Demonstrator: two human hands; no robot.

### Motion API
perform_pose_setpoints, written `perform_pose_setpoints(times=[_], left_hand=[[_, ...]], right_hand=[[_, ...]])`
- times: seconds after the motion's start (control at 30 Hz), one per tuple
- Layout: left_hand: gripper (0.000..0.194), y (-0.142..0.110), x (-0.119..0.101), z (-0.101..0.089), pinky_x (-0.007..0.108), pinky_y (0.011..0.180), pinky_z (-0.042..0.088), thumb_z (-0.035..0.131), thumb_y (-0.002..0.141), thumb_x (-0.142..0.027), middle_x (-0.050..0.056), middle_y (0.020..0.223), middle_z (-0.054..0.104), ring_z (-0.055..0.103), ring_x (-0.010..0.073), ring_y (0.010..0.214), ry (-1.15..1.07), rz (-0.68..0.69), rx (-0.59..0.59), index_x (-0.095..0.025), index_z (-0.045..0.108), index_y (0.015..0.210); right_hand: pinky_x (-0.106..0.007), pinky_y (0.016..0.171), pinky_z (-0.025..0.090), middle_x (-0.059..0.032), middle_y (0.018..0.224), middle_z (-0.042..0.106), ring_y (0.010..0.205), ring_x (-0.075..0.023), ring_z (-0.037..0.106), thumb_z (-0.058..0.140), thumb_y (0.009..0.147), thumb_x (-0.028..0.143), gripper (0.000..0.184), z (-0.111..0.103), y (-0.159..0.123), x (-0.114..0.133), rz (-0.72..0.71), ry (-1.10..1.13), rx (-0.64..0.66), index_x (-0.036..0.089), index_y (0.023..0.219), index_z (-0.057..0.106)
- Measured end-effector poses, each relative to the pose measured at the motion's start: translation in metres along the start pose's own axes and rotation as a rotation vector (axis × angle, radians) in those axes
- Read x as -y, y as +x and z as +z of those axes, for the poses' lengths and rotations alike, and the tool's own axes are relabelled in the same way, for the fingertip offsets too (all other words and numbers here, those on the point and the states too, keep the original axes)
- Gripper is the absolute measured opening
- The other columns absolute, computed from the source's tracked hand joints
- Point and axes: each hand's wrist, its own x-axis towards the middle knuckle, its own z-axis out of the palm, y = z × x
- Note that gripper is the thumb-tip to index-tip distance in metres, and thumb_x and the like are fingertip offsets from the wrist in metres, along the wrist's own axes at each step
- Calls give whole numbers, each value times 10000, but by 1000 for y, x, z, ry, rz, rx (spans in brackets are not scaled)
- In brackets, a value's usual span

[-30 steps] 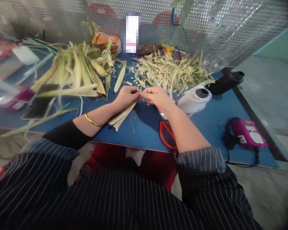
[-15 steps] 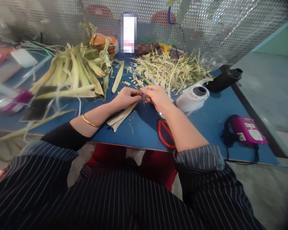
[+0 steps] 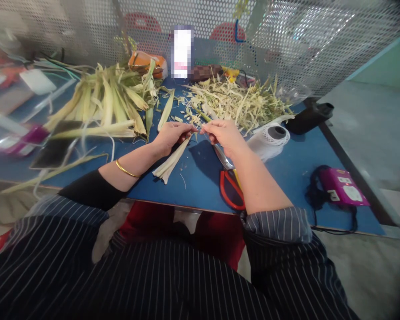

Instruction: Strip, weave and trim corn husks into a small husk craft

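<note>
My left hand [image 3: 173, 136] is closed, pinching the gathered narrow end of a corn husk bundle [image 3: 170, 163] whose flared end points toward me. Close beside it, my right hand [image 3: 224, 134] pinches a fine pale strand that looks like thread; its fingertips almost meet the left ones. Under the right hand lie scissors [image 3: 224, 161] with red and yellow handles, partly covered by the wrist. A cone of white thread [image 3: 265, 144] lies on its side just right of that hand. One loose husk [image 3: 166, 109] rests beyond my left hand.
On the blue table [image 3: 200, 189], a heap of whole husks [image 3: 103, 100] lies left and shredded husk [image 3: 240, 100] lies at back right. A black cone [image 3: 310, 119] and a purple corded box [image 3: 343, 186] sit right. A phone [image 3: 182, 51] stands before the perforated metal screen [image 3: 210, 13].
My fingertips have drawn slightly apart, the right hand shifting a little to the right. More of the scissors shows now. The husk bundle stays in my left hand.
</note>
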Motion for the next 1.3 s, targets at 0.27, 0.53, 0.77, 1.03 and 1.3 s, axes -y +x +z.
perform_pose_setpoints(times=[0.27,0.53,0.77,1.03,1.3], left_hand=[[168,1,0,-4,168,414,295,773,643,-201,21,646,654,448,33,471,-38,-15,-2,-134,760,796],[142,-5,-9,-1,208,514,415,776,610,-196,4,610,649,532,74,528,248,177,29,-121,703,706],[132,-4,-10,-4,278,647,487,730,639,-199,46,719,706,619,137,648,434,337,96,-114,724,739],[145,0,-6,-8,275,635,480,736,652,-242,51,712,702,616,140,644,472,362,87,-126,725,738],[93,-7,-8,-4,265,641,444,663,697,-186,48,743,720,605,153,680,694,472,-37,-166,740,746]], right_hand=[[-238,490,329,18,517,555,476,-68,420,637,743,241,165,-1,-10,9,-31,-216,359,164,603,678],[-360,815,461,-41,846,692,823,-189,605,600,812,292,161,-13,-2,8,-385,-510,-153,188,814,724],[-398,1022,417,-67,1110,673,1112,-226,592,579,738,102,179,1,11,-14,-547,-494,68,202,818,704],[-386,946,456,-55,989,707,978,-208,632,588,770,128,132,-5,14,-18,-487,-489,166,195,788,700],[-405,886,453,-55,857,679,896,-217,637,673,745,178,48,-4,16,-20,-415,-448,136,180,752,721]])
